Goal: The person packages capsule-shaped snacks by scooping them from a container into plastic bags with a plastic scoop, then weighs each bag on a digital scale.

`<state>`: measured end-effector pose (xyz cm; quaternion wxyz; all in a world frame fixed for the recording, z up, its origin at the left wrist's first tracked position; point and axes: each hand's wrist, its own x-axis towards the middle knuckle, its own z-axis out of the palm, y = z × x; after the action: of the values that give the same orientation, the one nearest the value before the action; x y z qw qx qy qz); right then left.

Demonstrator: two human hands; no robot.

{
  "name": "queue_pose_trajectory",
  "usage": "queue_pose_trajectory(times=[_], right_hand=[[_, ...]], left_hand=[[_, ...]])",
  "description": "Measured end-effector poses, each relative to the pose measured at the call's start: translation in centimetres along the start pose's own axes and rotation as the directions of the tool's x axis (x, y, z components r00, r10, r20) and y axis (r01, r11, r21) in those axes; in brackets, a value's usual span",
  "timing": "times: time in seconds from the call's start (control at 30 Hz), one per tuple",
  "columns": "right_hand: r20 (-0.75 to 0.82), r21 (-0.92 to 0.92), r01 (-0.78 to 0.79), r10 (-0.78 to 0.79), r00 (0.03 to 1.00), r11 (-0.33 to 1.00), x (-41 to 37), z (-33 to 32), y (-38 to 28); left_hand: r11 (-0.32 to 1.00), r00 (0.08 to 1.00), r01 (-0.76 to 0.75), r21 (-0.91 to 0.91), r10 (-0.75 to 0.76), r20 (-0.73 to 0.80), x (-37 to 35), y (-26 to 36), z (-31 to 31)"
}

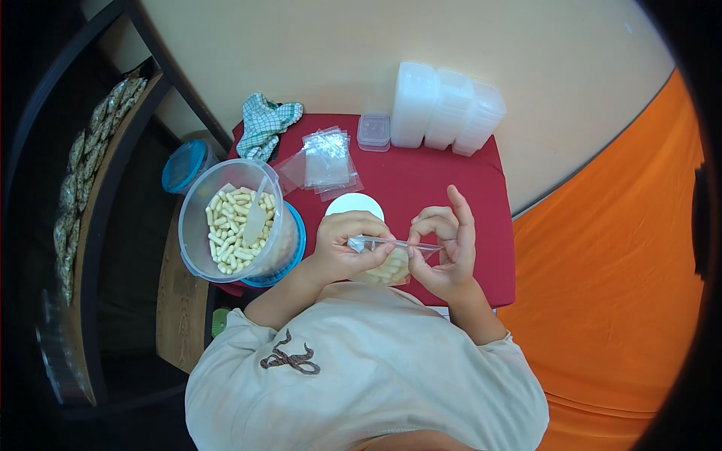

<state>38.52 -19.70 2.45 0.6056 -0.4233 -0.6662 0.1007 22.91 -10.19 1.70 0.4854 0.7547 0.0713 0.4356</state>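
Both hands pinch the top edge of a clear plastic bag [391,268] that holds several pale pieces, close to my body. My left hand [353,244] has its thumb and fingers closed on the bag's left end. At the right end, my right hand [447,252] grips the edge between thumb and finger, with another finger raised. Just behind the bag lies a round white lid or dish [355,204], partly hidden by my left hand. A large clear tub [197,239] of pale, finger-shaped pieces, with a translucent scoop [256,219] inside, stands to the left.
On the red table [481,225] are flat clear bags [327,161], a small clear container [374,131], a checkered cloth [263,124] and stacked translucent containers [447,109]. A blue-lidded tub [184,165] is at the left. Orange fabric [602,286] hangs at the right.
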Motion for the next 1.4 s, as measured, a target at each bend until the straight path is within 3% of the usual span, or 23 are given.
queue_pose_trajectory(times=[0.1, 0.33, 0.43, 0.6, 0.87, 1.0, 1.07, 1.17, 1.23, 1.3, 1.37, 1.4], right_hand=[[0.004, 0.041, -0.073, 0.073, 0.997, 0.996, -0.2, 0.3, -0.1], [-0.006, -0.038, -0.016, 0.015, 1.000, 0.999, -0.4, 0.6, 0.0], [-0.005, 0.047, -0.069, 0.069, 0.998, 0.997, -0.4, 0.6, -0.1], [-0.077, -0.027, -0.081, 0.078, 0.994, 0.996, -0.6, -0.2, 0.2], [-0.159, 0.016, -0.089, 0.090, 0.983, 0.996, -0.7, -0.7, 0.6], [-0.197, 0.085, -0.134, 0.149, 0.969, 0.987, -0.7, -0.7, 0.8], [-0.211, 0.123, -0.154, 0.178, 0.961, 0.980, -0.8, -0.9, 1.0], [-0.220, 0.187, -0.180, 0.220, 0.950, 0.966, -0.8, -0.6, 1.2], [-0.219, 0.211, -0.186, 0.232, 0.948, 0.960, -0.6, -0.6, 1.2], [-0.073, -0.128, -0.134, 0.126, 0.989, 0.983, -0.1, -1.3, 0.9], [-0.048, -0.158, -0.154, 0.148, 0.988, 0.975, 0.0, -1.3, 0.4], [0.015, -0.295, -0.133, 0.144, 0.989, 0.946, 0.2, -1.4, 0.1]], left_hand=[[0.999, 1.000, -0.029, 0.014, 0.029, 0.013, 0.0, 0.1, 0.1], [0.999, 0.999, -0.036, 0.002, 0.036, 0.003, -0.2, 0.1, 0.3], [0.996, 0.997, -0.078, 0.034, 0.078, 0.004, -0.1, 0.3, 0.2], [0.986, 0.991, -0.135, 0.095, 0.135, -0.001, 0.0, 0.3, -0.4], [0.972, 0.982, -0.189, 0.138, 0.188, 0.022, -0.2, -0.5, -1.5], [0.986, 0.987, -0.139, 0.097, 0.130, 0.093, -0.1, -1.0, -2.1], [0.990, 0.985, 0.036, 0.136, -0.058, 0.161, -0.4, -0.8, -2.4], [0.969, 0.995, -0.087, 0.233, 0.075, 0.058, -0.5, -1.1, -2.6], [0.963, 0.994, -0.095, 0.253, 0.080, 0.068, -0.8, -1.0, -2.7], [0.957, 0.993, -0.105, 0.272, 0.088, 0.075, -0.9, -0.9, -2.7], [0.923, 0.977, -0.178, 0.342, 0.126, 0.170, -0.9, -0.7, -2.7], [0.922, 0.979, -0.175, 0.345, 0.126, 0.161, -0.9, -0.7, -2.6]])
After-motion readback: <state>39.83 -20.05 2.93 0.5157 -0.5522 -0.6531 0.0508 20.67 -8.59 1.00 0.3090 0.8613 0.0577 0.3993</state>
